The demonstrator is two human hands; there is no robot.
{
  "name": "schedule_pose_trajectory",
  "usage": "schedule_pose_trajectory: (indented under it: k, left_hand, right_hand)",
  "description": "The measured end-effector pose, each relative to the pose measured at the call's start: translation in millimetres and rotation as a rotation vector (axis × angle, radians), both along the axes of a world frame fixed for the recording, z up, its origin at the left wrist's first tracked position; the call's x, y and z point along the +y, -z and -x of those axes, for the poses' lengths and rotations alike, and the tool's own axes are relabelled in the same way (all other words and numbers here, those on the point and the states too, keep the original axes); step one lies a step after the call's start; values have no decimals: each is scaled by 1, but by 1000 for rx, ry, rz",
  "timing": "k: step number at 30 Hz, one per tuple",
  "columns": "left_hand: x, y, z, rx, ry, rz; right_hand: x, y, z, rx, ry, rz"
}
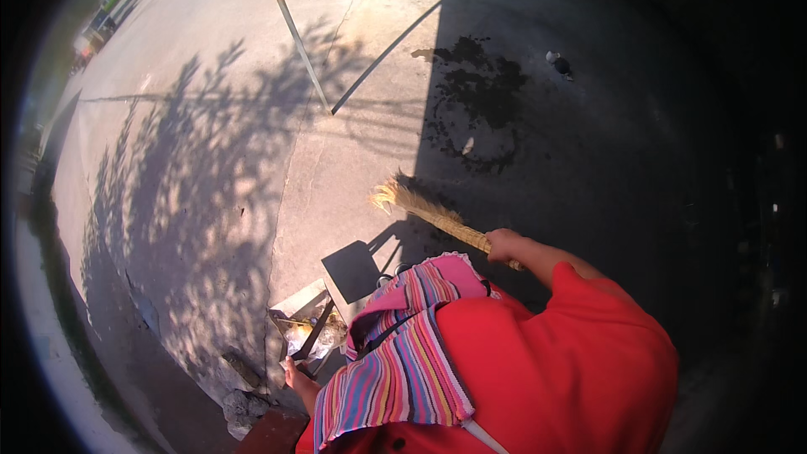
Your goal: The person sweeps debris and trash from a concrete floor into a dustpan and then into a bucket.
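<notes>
Right hand: the fingers are closing together around the broom, clamping it near its butt, a short stub of which is projecting past the fist. The right forearm is emerging from a red sleeve and extending leftward and slightly forward across the view, the upper arm being held out from the body. The broom is continuing the line of the forearm, its bristles pointing forward and left above the sunlit ground; whether the tips are touching it cannot be told.

Left hand: it is lying low and to the left, beside the near edge of the pan, close to the lower end of a dark bar. Only a short stretch of forearm is showing, pointing forward and left, with the fingertips directed forward; whether the fingers are clamping the pan or merely resting against it cannot be told.

The pan is lying left of the striped cloth, holding mixed litter, with the bar crossing over it. A dark square shadow is falling just beside it.
</notes>
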State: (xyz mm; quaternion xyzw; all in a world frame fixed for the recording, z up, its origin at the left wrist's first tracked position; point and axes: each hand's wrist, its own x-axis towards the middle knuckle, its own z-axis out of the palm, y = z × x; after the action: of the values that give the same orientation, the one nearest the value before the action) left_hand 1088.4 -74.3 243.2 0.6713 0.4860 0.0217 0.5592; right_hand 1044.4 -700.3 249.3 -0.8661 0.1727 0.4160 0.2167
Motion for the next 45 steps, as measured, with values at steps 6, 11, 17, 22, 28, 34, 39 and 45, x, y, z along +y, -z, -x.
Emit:
schedule_pose_trajectory:
  k: [6, 11, 17, 22, 28, 34, 39, 45]
  left_hand:
    - [-111, 11, -124, 23, 425, 71]
    - [-216, 36, -199, -60, 670, 129]
    - [-420, -5, -253, -95, 946, 54]
    - [-589, -17, -258, -77, 1052, -5]
    - [-776, 4, -261, -69, 1175, -24]
    - [-978, 26, -248, -1, 1303, -45]
    - [-1135, 79, -248, 2, 1388, 183]
    - [-1319, 91, -237, 19, 1531, 223]
  right_hand:
    - [-22, -18, 137, -73, 480, 39]
    - [-32, 31, 242, -156, 959, 24]
    - [-72, 76, 314, -212, 1463, -99]
    - [-144, 93, 355, -202, 1632, -224]
    - [-224, 101, 368, -137, 1710, -317]
    - [-345, 31, 313, 7, 1819, -247]
    - [-429, 49, 328, -70, 2068, -332]
    - [-523, 102, 351, -35, 1810, -194]
